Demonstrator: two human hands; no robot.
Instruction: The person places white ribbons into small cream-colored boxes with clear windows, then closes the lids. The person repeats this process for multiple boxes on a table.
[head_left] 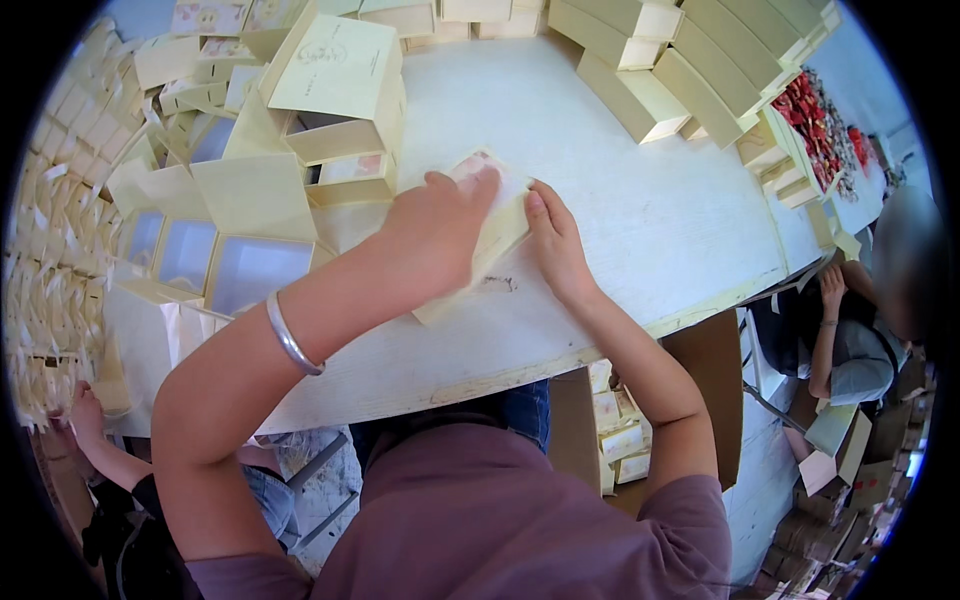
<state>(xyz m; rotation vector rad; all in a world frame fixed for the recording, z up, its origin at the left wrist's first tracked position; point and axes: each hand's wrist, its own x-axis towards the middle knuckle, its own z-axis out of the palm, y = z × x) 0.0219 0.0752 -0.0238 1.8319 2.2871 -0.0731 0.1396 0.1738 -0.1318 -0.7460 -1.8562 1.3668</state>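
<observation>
Cream-coloured card makes up a flat gift box (490,235) that lies near the middle of a white worktop (650,200), a little toward its near edge. The person's left hand (435,225) lies palm down over the box, fingers spread and pressing on its top, where a pinkish printed panel shows at the fingertips; a silver bangle (290,338) circles that forearm. The right hand (555,240) rests just beside it, fingers narrow and together, touching the box's right edge. Neither hand lifts the box. Toward the worktop's left edge stand open cream boxes with clear window lids (215,255), and behind them a taller box with its flap raised (340,90). Long closed cream boxes (680,60) are stacked at the far right corner, with small red items (815,115) lying past them. At the right edge sits another person (860,330), with one hand raised. Another person's hand (85,410) shows below the left edge.
</observation>
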